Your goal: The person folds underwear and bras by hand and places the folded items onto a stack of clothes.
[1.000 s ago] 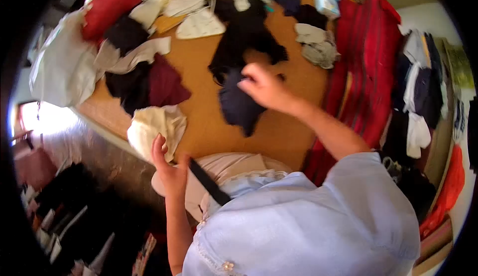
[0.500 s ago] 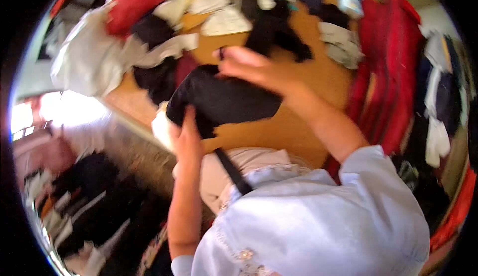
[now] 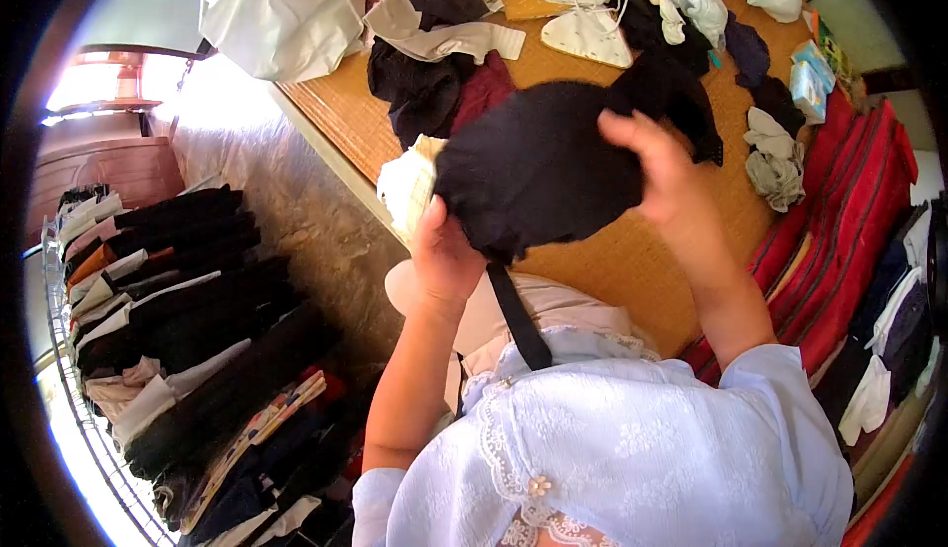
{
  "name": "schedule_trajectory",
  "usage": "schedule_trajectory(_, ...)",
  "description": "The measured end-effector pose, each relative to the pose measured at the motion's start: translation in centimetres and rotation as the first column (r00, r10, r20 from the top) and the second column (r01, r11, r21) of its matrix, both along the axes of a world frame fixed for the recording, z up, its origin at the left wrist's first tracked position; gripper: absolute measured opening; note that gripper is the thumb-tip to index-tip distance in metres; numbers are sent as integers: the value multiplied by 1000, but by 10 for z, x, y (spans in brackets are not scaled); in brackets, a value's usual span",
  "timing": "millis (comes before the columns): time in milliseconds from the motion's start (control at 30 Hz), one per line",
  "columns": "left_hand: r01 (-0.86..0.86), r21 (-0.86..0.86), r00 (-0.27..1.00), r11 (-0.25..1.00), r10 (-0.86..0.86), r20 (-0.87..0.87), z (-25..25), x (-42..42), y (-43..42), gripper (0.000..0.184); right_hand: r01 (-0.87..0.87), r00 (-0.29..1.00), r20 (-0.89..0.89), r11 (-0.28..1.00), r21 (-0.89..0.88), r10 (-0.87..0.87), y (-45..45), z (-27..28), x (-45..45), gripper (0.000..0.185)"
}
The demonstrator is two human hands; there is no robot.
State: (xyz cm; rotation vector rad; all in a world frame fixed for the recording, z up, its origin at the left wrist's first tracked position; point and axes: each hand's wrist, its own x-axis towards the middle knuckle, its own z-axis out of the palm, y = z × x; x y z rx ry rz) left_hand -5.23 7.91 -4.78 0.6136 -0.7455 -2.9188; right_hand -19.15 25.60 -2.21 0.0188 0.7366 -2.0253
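A black cloth garment spans the space between my hands, above the tan mat and near my lap; its exact kind is unclear. My left hand grips the lower left edge, thumb on top and the other fingers hidden beneath. At the right edge my right hand holds the cloth, its fingers partly hidden. Just left of the garment lies a cream cloth. Behind it are a dark red cloth and a crumpled black cloth.
The mat-covered platform carries scattered clothes, including a white piece and a grey bundle. A white plastic bag stands far left. Red striped fabric lies right. Clothes hang on a rack at lower left.
The black garment is now spread wider and rounder between my hands. My right hand has moved from above the cloth to its right edge. The view has shifted leftward.
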Motion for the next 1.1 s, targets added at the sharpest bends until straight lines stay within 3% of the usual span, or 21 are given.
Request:
schedule_trajectory(33,14,54,999,998,-12,-49,-3,4,-3,65,-2,993,117,994,-111,15,0,2,-6,30)
schedule_trajectory(67,47,116,998,992,-42,-50,-6,6,-5,79,45,994,105,972,-232,-21,-2,-3,-8,27)
schedule_trajectory(167,176,-329,980,928,-197,-31,-6,3,-3,82,324,889,-381,937,127,-255,-3,-27,-8,26)
schedule_trajectory(233,189,-483,974,855,-227,-20,-5,-2,1,89,318,886,-380,945,80,-266,-5,-27,-12,25)
schedule_trajectory(300,191,-683,964,705,-267,-6,-11,-4,0,93,135,989,-34,966,-221,-146,-10,-17,-16,25)
schedule_trajectory(367,155,-796,984,585,-166,69,-27,-5,4,75,-21,994,97,946,-324,55,-15,-11,-21,26)
schedule_trajectory(433,214,-843,976,493,-63,211,-38,-9,9,60,-74,974,193,971,-228,119,-20,4,-20,27)
schedule_trajectory(467,78,-879,987,471,86,133,-40,-12,11,40,-60,972,222,996,-70,74,-24,16,-12,29)
schedule_trajectory(500,120,-971,991,209,36,130,-39,-13,8,42,-41,970,242,995,91,18,-28,25,-2,30)
schedule_trajectory(567,111,-933,987,-343,-75,145,-24,-14,-7,46,17,984,-170,934,358,47,-32,24,24,33)
schedule_trajectory(667,254,-924,953,-286,-90,290,24,-22,-12,50,-102,873,-457,980,170,170,-44,36,63,35)
schedule_trajectory(700,275,-960,961,43,-7,275,46,-32,-4,50,-93,808,-565,983,159,168,-47,26,72,36)
schedule_trajectory(733,17,-966,996,258,75,37,27,-26,-5,50,-189,789,-551,961,201,270,-47,26,73,36)
schedule_trajectory(767,69,-947,993,314,69,95,11,-14,-8,45,-276,763,-531,929,248,368,-47,27,73,36)
schedule_trajectory(800,109,-936,992,336,22,124,5,-6,-12,44,-267,729,-602,945,188,326,-49,30,70,35)
schedule_trajectory(833,145,-938,989,314,-49,136,7,-3,-13,43,-280,699,-607,926,255,378,-48,36,65,35)
schedule_trajectory(967,207,-977,925,54,-336,177,36,-8,-15,40,-68,632,-745,973,219,212,-50,19,61,26)
schedule_trajectory(1033,136,-982,930,-127,-325,171,31,-5,-23,39,-83,579,-781,970,226,232,-52,16,52,26)
schedule_trajectory(1100,26,-923,983,-383,-156,92,-8,9,-38,43,-64,745,-651,986,153,149,-53,26,50,24)
